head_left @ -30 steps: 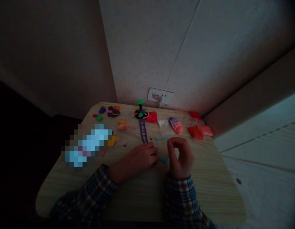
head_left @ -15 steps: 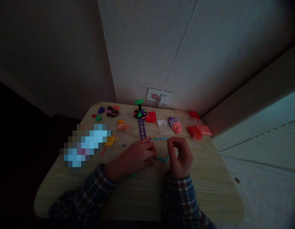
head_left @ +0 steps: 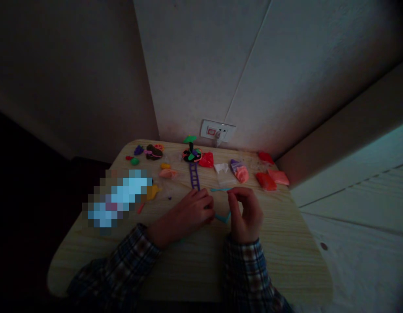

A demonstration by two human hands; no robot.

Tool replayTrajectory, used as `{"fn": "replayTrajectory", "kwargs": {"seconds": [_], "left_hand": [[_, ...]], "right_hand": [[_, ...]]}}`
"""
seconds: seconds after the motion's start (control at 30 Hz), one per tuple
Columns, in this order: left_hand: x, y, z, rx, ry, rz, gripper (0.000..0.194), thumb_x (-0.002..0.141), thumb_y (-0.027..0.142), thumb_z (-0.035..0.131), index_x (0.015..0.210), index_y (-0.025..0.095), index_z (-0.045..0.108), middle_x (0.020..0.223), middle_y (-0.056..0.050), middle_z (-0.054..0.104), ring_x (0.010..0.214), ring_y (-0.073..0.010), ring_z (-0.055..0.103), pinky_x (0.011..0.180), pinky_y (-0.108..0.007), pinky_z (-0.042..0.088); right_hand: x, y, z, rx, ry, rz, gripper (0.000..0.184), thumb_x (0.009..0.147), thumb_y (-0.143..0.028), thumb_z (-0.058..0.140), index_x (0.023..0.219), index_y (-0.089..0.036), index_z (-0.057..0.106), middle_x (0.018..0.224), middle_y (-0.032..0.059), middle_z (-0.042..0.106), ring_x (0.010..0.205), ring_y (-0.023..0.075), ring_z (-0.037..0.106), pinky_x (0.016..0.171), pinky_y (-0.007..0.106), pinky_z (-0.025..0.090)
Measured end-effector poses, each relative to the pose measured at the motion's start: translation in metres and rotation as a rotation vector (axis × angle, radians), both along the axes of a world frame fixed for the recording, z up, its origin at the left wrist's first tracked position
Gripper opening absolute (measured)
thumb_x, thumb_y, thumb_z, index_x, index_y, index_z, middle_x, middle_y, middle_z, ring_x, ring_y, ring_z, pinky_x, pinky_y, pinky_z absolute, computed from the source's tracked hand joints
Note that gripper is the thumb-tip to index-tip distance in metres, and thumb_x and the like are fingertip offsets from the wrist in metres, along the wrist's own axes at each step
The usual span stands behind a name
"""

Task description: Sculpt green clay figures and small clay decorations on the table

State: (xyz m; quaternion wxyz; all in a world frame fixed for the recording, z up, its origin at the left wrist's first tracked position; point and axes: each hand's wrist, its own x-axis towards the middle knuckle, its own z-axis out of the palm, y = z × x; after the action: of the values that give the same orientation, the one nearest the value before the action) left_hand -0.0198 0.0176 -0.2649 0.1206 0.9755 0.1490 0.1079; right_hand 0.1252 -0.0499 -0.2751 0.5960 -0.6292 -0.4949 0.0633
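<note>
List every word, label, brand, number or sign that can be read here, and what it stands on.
None can be read.
Wall socket: any marks are too small to read.
Blue object at left: pixelated, so unreadable.
Red packet at right: no legible print.

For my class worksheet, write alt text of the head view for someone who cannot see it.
A person's left hand and right hand, in plaid sleeves, curl over a pale wooden table near light-blue strips; any grip is unclear. Beyond are a purple ladder shape, a green-topped model and red packets.
</note>
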Motion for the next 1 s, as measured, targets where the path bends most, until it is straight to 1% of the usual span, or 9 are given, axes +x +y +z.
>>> {"fn": "replayTrajectory", "kwargs": {"seconds": [0.13, 0.37, 0.53, 0.63, 0.7, 0.8, 0.9, 1.0], "left_hand": [[-0.001, 0.0, -0.003, 0.008, -0.026, -0.006, 0.009, 0.088, 0.024, 0.06, 0.084, 0.019, 0.067, 0.093, -0.005, 0.062, 0.095, -0.0208, 0.049, 0.08, -0.034, 0.038], [0.0, 0.0, -0.004, 0.076, -0.003, -0.024, 0.014, 0.089, 0.023, 0.058, 0.08, 0.018, 0.066, 0.091, -0.004, 0.063, 0.092, -0.0206, 0.05, 0.08, -0.035, 0.039], [0.0, 0.0, -0.003, 0.066, 0.004, -0.022, 0.017, 0.091, 0.024, 0.055, 0.081, 0.018, 0.067, 0.09, -0.005, 0.063, 0.092, -0.0212, 0.051, 0.08, -0.035, 0.041], [0.0, 0.0, -0.002, 0.02, -0.023, -0.011, 0.016, 0.09, 0.022, 0.056, 0.082, 0.016, 0.067, 0.091, -0.005, 0.064, 0.092, -0.021, 0.052, 0.082, -0.035, 0.043], [0.0, 0.0, 0.0, -0.047, -0.077, 0.006, 0.015, 0.09, 0.02, 0.056, 0.082, 0.015, 0.068, 0.09, -0.006, 0.064, 0.091, -0.0204, 0.053, 0.082, -0.033, 0.044], [-0.001, 0.001, 0.006, -0.219, -0.256, 0.085, 0.012, 0.088, 0.019, 0.059, 0.082, 0.015, 0.069, 0.088, -0.006, 0.064, 0.091, -0.0192, 0.056, 0.081, -0.031, 0.046], [-0.003, 0.004, 0.014, -0.453, -0.452, 0.239, 0.008, 0.084, 0.018, 0.063, 0.081, 0.016, 0.07, 0.087, -0.005, 0.065, 0.086, -0.0173, 0.059, 0.077, -0.029, 0.046], [-0.005, 0.009, 0.022, -0.691, -0.579, 0.392, 0.008, 0.081, 0.021, 0.065, 0.076, 0.016, 0.07, 0.082, -0.004, 0.066, 0.077, -0.0161, 0.06, 0.068, -0.027, 0.046]], "right_hand": [[0.0, 0.0, -0.001, 0.005, 0.003, 0.003, 0.007, 0.087, -0.023, 0.055, 0.083, -0.019, 0.059, 0.076, 0.0014, 0.059, 0.072, 0.0157, 0.057, 0.063, 0.03, 0.046], [0.0, 0.0, -0.001, 0.009, -0.009, 0.004, 0.005, 0.086, -0.022, 0.056, 0.083, -0.019, 0.059, 0.076, 0.001, 0.059, 0.071, 0.0149, 0.056, 0.064, 0.029, 0.045], [0.001, 0.0, -0.001, -0.004, -0.003, 0.004, 0.006, 0.086, -0.022, 0.056, 0.083, -0.019, 0.059, 0.076, 0.0012, 0.059, 0.071, 0.0153, 0.056, 0.064, 0.03, 0.045], [0.001, 0.0, -0.002, -0.01, 0.014, 0.005, 0.007, 0.086, -0.023, 0.056, 0.082, -0.019, 0.06, 0.076, 0.0015, 0.06, 0.072, 0.0155, 0.057, 0.064, 0.03, 0.045], [0.001, 0.0, -0.002, -0.02, 0.04, 0.0, 0.008, 0.086, -0.024, 0.057, 0.082, -0.019, 0.061, 0.076, 0.0017, 0.061, 0.071, 0.0155, 0.057, 0.064, 0.03, 0.045], [0.001, -0.001, -0.003, -0.026, 0.094, -0.008, 0.01, 0.086, -0.027, 0.058, 0.082, -0.018, 0.062, 0.075, 0.0016, 0.063, 0.068, 0.0148, 0.058, 0.063, 0.03, 0.045], [0.0, -0.002, -0.001, -0.019, 0.154, 0.006, 0.011, 0.085, -0.028, 0.059, 0.082, -0.019, 0.063, 0.075, 0.0017, 0.065, 0.065, 0.014, 0.058, 0.062, 0.029, 0.045], [0.0, -0.001, 0.002, 0.028, 0.286, 0.084, 0.009, 0.085, -0.027, 0.06, 0.082, -0.019, 0.063, 0.077, 0.0018, 0.068, 0.063, 0.0132, 0.059, 0.061, 0.029, 0.047]]}}
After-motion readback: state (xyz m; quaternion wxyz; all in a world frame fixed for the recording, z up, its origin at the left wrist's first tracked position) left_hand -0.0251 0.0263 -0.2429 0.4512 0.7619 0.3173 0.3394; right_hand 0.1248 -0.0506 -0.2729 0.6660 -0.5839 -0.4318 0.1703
